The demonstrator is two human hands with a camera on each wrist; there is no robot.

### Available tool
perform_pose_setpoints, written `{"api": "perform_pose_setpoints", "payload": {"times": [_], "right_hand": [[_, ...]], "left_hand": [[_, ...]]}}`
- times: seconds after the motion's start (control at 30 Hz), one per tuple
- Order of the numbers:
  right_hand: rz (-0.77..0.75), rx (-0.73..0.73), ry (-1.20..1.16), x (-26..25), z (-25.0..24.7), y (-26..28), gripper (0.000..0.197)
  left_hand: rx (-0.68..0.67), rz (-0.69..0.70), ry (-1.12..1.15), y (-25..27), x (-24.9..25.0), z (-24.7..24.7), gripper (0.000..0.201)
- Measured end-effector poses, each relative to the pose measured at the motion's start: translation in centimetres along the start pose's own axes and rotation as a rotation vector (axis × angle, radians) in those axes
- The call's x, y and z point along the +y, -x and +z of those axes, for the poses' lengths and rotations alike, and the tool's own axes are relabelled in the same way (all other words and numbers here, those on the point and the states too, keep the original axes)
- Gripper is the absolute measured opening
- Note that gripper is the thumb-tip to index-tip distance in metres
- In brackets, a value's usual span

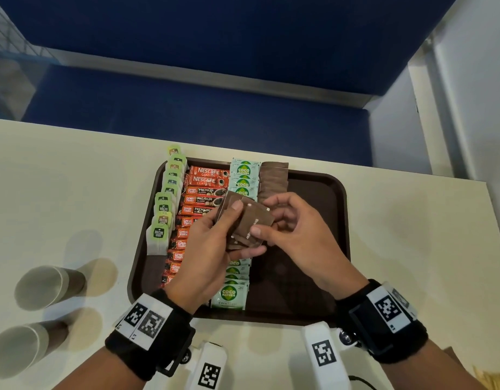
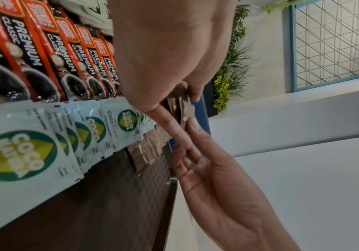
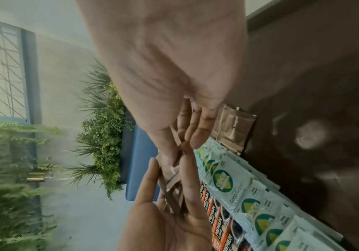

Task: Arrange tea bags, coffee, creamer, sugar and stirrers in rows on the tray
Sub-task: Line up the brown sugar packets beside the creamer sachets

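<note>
Both hands, left hand [image 1: 212,235] and right hand [image 1: 296,235], hover over the tray [image 1: 322,190] centre, fingers clamped on a fanned stack of brown sugar sachets [image 1: 247,220], light, limp and slippery, probably best pinched by 1 edge, their row at 12 o'clock.

I see glossy foil coffee sticks [image 1: 199,199], matt brown paper sugar packets [image 1: 250,223], a textured plastic tray [image 1: 322,192].

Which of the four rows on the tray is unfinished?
The brown sugar packet row, rightmost: it covers only the tray's far end, while the tea, coffee and Coco Natura rows run nearly full length.
</note>
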State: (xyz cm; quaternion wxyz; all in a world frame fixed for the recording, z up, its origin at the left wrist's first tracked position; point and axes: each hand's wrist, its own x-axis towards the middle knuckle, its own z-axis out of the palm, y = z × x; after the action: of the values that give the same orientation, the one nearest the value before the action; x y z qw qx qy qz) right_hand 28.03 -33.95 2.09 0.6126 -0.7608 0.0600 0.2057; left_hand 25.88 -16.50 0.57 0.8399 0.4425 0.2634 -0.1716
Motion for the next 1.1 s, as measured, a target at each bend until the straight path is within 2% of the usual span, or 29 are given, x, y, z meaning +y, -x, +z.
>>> {"api": "perform_pose_setpoints", "payload": {"times": [0.1, 0.37, 0.53, 0.63, 0.73, 0.87, 0.93, 1.0, 1.1], "right_hand": [[0.007, -0.033, -0.012, -0.2, -0.5, 0.3, 0.044], [0.069, 0.055, -0.110, 0.3, -0.4, 0.9, 0.034], [0.041, 0.064, -0.062, -0.2, -1.3, 1.0, 0.039], [0.109, 0.073, -0.115, -0.1, -0.9, 1.1, 0.043], [0.149, 0.019, -0.105, 0.8, -0.3, 1.5, 0.030], [0.147, 0.141, -0.294, 1.5, -1.4, 1.0, 0.020], [0.122, 0.191, -0.210, 1.8, -2.6, 0.5, 0.017], [0.088, 0.199, 0.032, 2.5, -3.6, 0.0, 0.018], [0.056, 0.095, 0.359, 4.0, -4.2, -0.2, 0.020]], "left_hand": [[0.008, 0.016, -0.041, -0.1, -0.1, -0.5, 0.024], [-0.016, 0.067, -0.160, 0.1, -0.1, -0.6, 0.026], [-0.045, 0.101, -0.256, 0.3, 0.0, -0.8, 0.031], [-0.025, 0.100, -0.223, 0.5, -0.3, -0.6, 0.033], [0.014, 0.135, -0.200, 0.6, -0.7, -0.4, 0.029], [0.075, 0.151, -0.189, 0.2, -0.8, -0.9, 0.025], [0.091, 0.149, -0.166, 0.1, -0.4, -1.4, 0.024], [0.094, 0.158, -0.153, 0.1, 0.1, -1.8, 0.024], [0.096, 0.165, -0.143, 0.0, 0.7, -2.3, 0.023]]}}
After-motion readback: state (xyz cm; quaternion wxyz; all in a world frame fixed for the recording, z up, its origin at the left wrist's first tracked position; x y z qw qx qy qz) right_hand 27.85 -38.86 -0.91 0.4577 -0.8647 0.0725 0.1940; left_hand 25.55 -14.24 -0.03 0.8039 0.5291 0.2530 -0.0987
